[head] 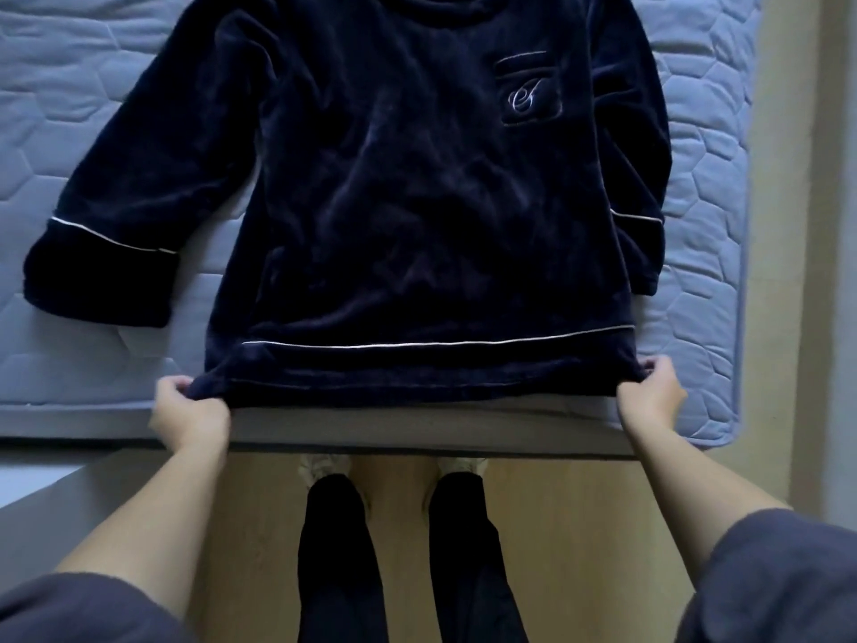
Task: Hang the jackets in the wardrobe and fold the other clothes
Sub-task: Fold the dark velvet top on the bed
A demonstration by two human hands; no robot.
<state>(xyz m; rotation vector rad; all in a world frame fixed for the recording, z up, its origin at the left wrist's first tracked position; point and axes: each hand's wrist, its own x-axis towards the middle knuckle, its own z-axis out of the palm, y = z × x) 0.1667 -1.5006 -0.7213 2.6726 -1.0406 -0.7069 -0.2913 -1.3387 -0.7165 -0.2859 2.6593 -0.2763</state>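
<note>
Two hem corners of the navy top are pinched: the left hand clamps its fingers on one, the right hand on the other. Beyond the fingers it lies flat on the quilted mattress; shoes stand on the floor below.

Navy top, white piping; pale-blue hexagon-quilted mattress.

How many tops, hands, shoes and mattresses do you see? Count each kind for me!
Navy top: 1
Hands: 2 (left hand, right hand)
Shoes: 2 (left shoe, right shoe)
Mattress: 1
Total: 6
</note>
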